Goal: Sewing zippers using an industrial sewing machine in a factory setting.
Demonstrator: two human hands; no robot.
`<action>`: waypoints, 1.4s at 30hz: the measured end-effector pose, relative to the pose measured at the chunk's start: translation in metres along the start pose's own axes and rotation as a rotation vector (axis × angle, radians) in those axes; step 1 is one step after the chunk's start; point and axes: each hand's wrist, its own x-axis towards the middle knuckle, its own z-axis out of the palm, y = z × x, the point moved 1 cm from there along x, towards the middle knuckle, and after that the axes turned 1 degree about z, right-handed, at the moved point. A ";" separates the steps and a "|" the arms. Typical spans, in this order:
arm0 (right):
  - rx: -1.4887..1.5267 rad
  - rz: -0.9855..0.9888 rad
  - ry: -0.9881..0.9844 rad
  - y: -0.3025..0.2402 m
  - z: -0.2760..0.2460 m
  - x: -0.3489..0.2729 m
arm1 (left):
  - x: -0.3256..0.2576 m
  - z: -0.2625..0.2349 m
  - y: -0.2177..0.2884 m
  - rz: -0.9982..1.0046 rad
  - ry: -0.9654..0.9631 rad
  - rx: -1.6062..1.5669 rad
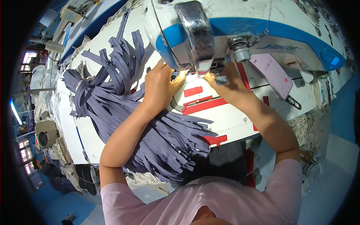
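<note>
Under the head of a white and blue sewing machine (240,32), both of my hands work close to the lit needle area. My left hand (161,83) is closed, thumb and fingers drawn together by a small dark piece left of the needle; what they grip is mostly hidden. From the other side, my right hand (230,82) has its fingers pinched near the presser foot, beside a small grey plate (221,80). What it holds cannot be made out. A large tied bundle of grey-purple zippers (123,108) lies left, partly beneath my left forearm.
Red tape strips (205,106) mark the white machine table (232,118). A pale purple phone (272,73) lies at the right under the machine arm. A blue pen-like stick (81,142) rests at the left. Other machines and heaped cloth stand further left; a person is in the background.
</note>
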 end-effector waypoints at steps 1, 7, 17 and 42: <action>-0.002 0.001 0.000 0.001 0.000 -0.001 | 0.001 -0.001 0.002 0.000 -0.002 0.004; 0.026 -0.005 0.021 0.004 0.003 -0.001 | 0.000 0.001 -0.002 -0.014 0.005 0.013; -0.100 -0.062 0.025 0.002 0.000 -0.001 | 0.001 -0.002 0.002 0.004 0.011 -0.018; -0.098 -0.031 -0.027 0.012 0.003 -0.005 | 0.000 0.000 0.004 0.038 0.033 -0.013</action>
